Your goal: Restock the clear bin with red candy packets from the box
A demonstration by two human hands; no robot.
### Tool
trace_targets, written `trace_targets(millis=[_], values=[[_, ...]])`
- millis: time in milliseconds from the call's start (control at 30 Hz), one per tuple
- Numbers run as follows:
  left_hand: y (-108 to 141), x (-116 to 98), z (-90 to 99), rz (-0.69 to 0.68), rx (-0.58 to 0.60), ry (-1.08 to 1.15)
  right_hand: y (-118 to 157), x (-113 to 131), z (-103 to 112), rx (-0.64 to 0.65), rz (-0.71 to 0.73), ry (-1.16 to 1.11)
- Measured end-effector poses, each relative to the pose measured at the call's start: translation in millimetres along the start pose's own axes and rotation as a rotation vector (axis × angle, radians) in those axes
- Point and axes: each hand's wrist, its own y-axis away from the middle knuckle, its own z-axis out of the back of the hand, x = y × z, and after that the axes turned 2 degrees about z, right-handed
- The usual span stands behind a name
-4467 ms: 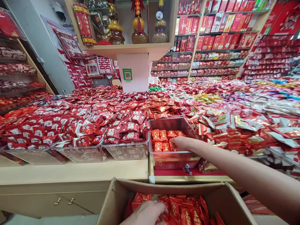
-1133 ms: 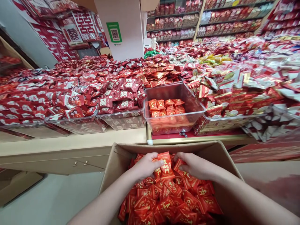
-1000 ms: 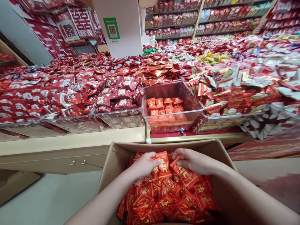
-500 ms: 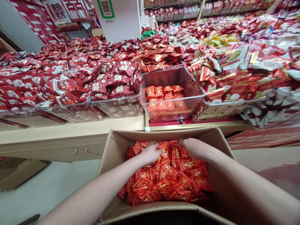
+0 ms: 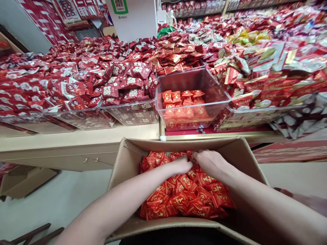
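Note:
Both hands reach into an open cardboard box piled with red packets printed in gold. My left hand is closed at a packet near the middle of the pile. Close beside it on the right, my right hand has its fingers pinched at a packet by the box's far side. Their fingertips nearly meet, and the grip is partly hidden. Behind the box stands a clear plastic bin, partly filled with neat rows of similar red packets.
Heaped bins of dark red packets stand left of the clear bin, durian packets right of it. A white panel with a QR code rises behind. Another cardboard box and dark legs show at lower left.
My left hand has moved right across the pile, close to my right hand. My right hand stays near the far side, its fingers now drawn together. The view has shifted slightly.

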Motion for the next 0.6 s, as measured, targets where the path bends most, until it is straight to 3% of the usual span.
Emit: trace_targets(millis=[167, 300, 433, 500, 600], values=[[18, 12, 1.8, -0.058, 0.094, -0.214, -6, -17, -10, 0.022, -0.043, -0.061], [33, 10, 4.2, -0.025, 0.038, -0.306, -6, -22, -11, 0.072, -0.053, -0.118], [49, -2, 28.3, -0.069, -0.054, -0.258, -4, -20, -2, 0.063, -0.063, -0.18], [57, -4, 41.0, -0.12, -0.091, -0.169, -2, -19, 5, 0.03, -0.035, -0.297], [67, -4, 50.0, -0.179, -0.173, 0.013, 2, -17, 16, 0.009, 0.039, -0.709]])
